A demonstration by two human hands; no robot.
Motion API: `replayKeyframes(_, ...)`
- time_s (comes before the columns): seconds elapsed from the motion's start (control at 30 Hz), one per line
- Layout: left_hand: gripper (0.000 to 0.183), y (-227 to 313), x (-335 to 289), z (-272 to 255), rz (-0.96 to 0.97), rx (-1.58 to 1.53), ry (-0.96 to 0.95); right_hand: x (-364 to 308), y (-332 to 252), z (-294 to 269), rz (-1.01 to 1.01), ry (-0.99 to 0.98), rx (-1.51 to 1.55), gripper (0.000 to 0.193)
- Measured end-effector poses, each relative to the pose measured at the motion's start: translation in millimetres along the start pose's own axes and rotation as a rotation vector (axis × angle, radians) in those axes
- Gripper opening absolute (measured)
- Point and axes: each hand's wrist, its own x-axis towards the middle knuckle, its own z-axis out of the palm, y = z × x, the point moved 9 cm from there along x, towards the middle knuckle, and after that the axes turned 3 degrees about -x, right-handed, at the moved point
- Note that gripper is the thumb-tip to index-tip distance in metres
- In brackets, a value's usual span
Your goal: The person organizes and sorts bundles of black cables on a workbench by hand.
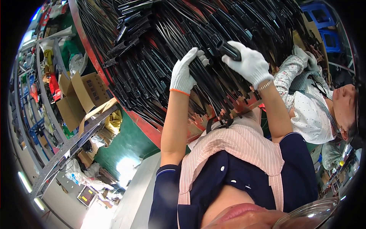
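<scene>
Both of my hands wear white knit gloves over a wide heap of black cables (167,34). My left hand (185,72) is closed around a bundle of black cables (202,78), its fingertips curled over their far side. Between the thumb and fingers of my right hand (248,63) is a black tubular plastic connector (228,50), its open end pointing up and left. Bare copper-coloured ends (223,112) show at the near end of the bundle, close to my apron. The undersides of my right fingers are partly hidden.
A red table edge (141,124) runs along the heap's left side. At the right, a co-worker's gloved hands (305,57) rest by the cables. Open cardboard boxes (82,99) stand on a metal rack at left; blue plastic crates (324,28) are at far right.
</scene>
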Motion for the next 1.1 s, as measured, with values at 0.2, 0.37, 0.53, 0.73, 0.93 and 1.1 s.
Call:
replayKeyframes(0.2, 0.019, -1, -16, 21, 0.006, 0.061, -0.017, 89, -20, 23, -0.024, -0.004, -0.222, 0.052)
replayKeyframes(0.37, 0.028, -15, -58, 26, 0.011, 0.23, -0.055, 97, -15, 15, -0.08, 0.142, -0.128, 0.064)
replayKeyframes(0.53, 0.025, -21, -63, 16, 0.027, 0.111, -0.033, 3, 19, 20, 0.046, -0.074, 0.712, 0.074)
replayKeyframes(0.73, 0.032, -5, -57, 15, 0.043, 0.218, 0.01, -113, 66, 69, 0.23, -0.308, 0.959, 0.069)
replayKeyframes(0.93, 0.019, -6, -45, 5, 0.064, 0.401, 0.071, -178, 84, 45, 0.176, -0.221, 0.703, 0.059)
replayKeyframes(1.1, 0.016, -8, -43, 3, 0.09, 0.404, 0.085, -209, 82, 15, 0.038, -0.187, 0.307, 0.058)
